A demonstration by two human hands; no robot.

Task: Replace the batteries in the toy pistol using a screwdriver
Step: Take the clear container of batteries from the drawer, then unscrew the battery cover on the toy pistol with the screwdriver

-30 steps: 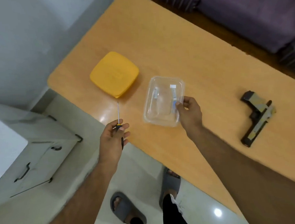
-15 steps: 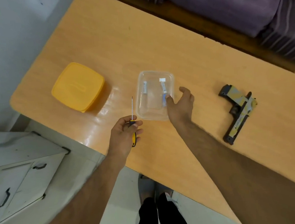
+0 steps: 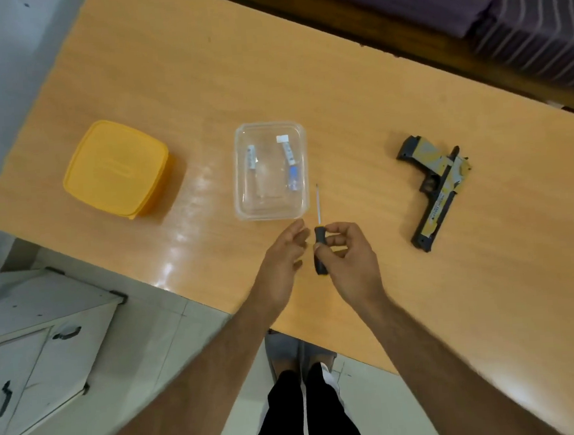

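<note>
Gripping: the right hand (image 3: 349, 258) curls its fingers and thumb round the black handle of the screwdriver (image 3: 319, 249), over the table's near edge.
Left hand (image 3: 284, 262): at 9 o'clock of the handle, just beside it, fingers loosely bent and relaxed, holding nothing; whether a fingertip touches the handle I cannot tell.
Screwdriver: shaft thin and bare, pointing to 12 o'clock, its tip near the lower right corner of the box, apart from it.
Box (image 3: 241, 173): clear plastic, lidless, standing on the table at 12 o'clock of the hands.
Batteries (image 3: 289, 155): small blue and white cells inside the box, one near its left wall, the others along its right wall; the exact count is hard to tell.
Pistol (image 3: 439, 188): black with yellow and grey patches, lying flat on the table at 3 o'clock of the box, well apart from both hands, one end toward 7 o'clock, the other toward 11 o'clock.
Lid (image 3: 115, 167): yellow, square with round corners, lying flat at 9 o'clock of the box, well apart from it.
Table (image 3: 198, 69): light wood, glossy near the edge.
Cabinet (image 3: 32, 357): white with dark handles, at 8 o'clock, below the table's corner.
Sofa (image 3: 520, 10): purple with striped cushions, at 1 o'clock beyond the table.
Legs (image 3: 304, 415): dark trousers and slippers, seen at 6 o'clock between the forearms.
</note>
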